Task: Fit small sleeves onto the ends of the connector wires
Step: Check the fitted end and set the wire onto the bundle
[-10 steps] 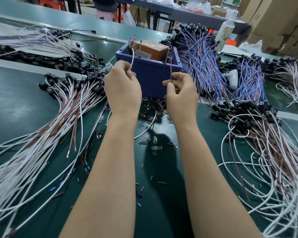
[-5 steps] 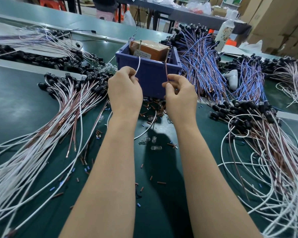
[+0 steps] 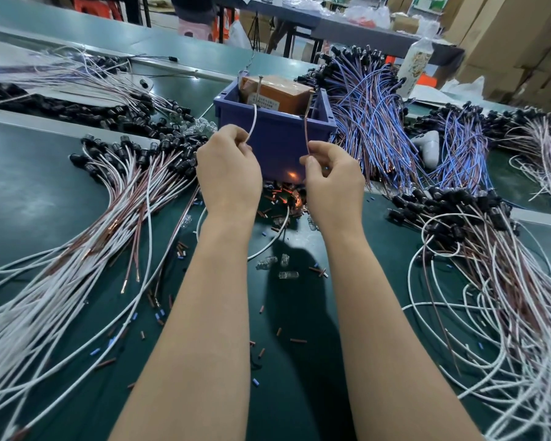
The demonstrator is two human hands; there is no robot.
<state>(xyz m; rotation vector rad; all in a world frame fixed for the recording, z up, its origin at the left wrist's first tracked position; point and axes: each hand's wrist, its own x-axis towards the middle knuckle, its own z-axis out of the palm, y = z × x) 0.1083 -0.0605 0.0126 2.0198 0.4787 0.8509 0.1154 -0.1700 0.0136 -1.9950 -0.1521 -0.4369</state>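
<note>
My left hand (image 3: 228,173) pinching white wire (image 3: 253,124), right hand (image 3: 331,179) pinching brown wire (image 3: 306,135). Ends held upright, apart, probably so sleeves (image 3: 298,340), loose on surface (image 3: 29,192), slide on.

Green work table (image 3: 29,192). Beyond the gripping hands: blue bin (image 3: 277,144). Left of the left hand (image 3: 228,173): white-and-brown wire bundle (image 3: 109,218) with black connectors. Right of the right hand (image 3: 333,183): second such bundle (image 3: 490,281), with blue wire bundles (image 3: 372,122) farther back. Beneath the grip: loose brown and blue sleeves (image 3: 298,340), small clear pieces (image 3: 288,275).
</note>
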